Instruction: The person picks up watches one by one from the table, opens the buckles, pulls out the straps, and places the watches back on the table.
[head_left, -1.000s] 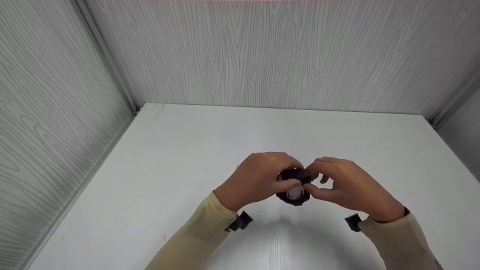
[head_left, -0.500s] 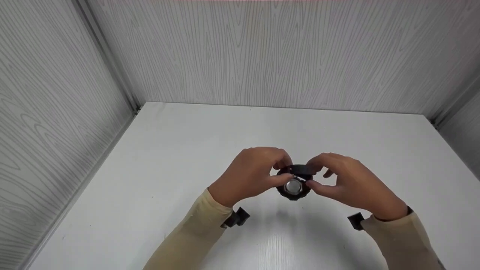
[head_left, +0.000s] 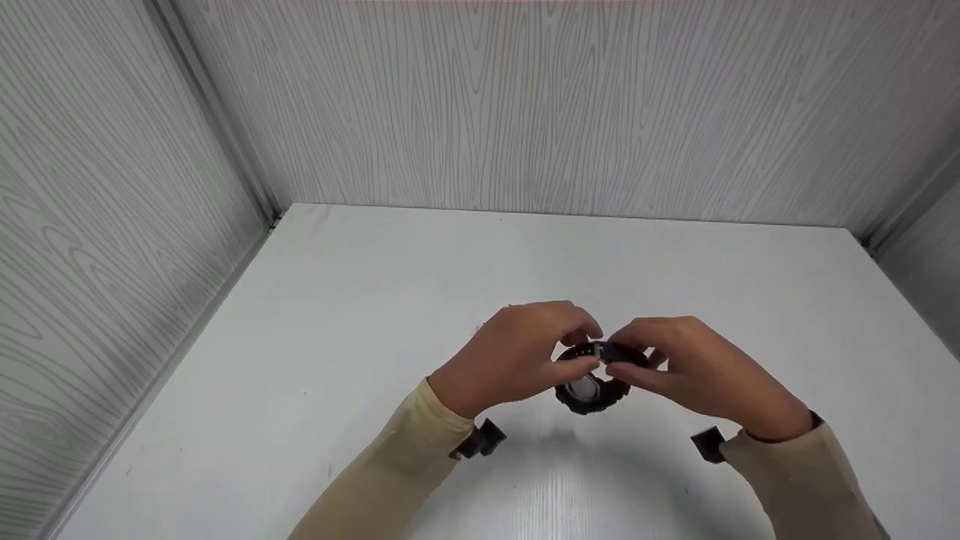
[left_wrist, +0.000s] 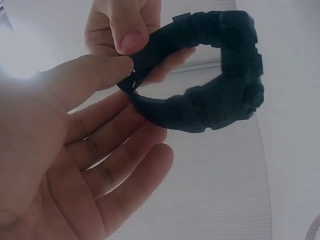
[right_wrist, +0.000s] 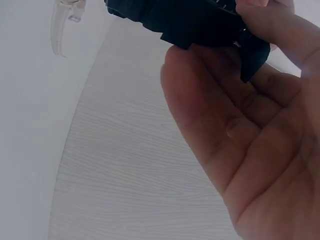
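A black wristwatch [head_left: 590, 406] is held up between both hands in the head view, its strap bent into a loop. My left hand [head_left: 517, 358] pinches the strap near the small metal buckle [head_left: 598, 349] between thumb and fingers. On the other side, my right hand [head_left: 694, 371] grips the strap with thumb and fingertips. The left wrist view shows the chunky watch case [left_wrist: 239, 65] hanging away from the fingers, with the strap ends meeting at the left thumb. A strap end [right_wrist: 254, 57] juts down beside the right fingers in the right wrist view.
A clear plastic curved piece [right_wrist: 59, 27] shows at the upper left of the right wrist view. The white tabletop [head_left: 360, 292] lies below the hands, with wood-grain panels [head_left: 480, 105] at the back and sides. Black mounts [head_left: 491, 437] sit at both wrists.
The watch has turned, so its round metal back now faces more to the left. The buckle and the strap loop have come into view between the hands, which stay close together.
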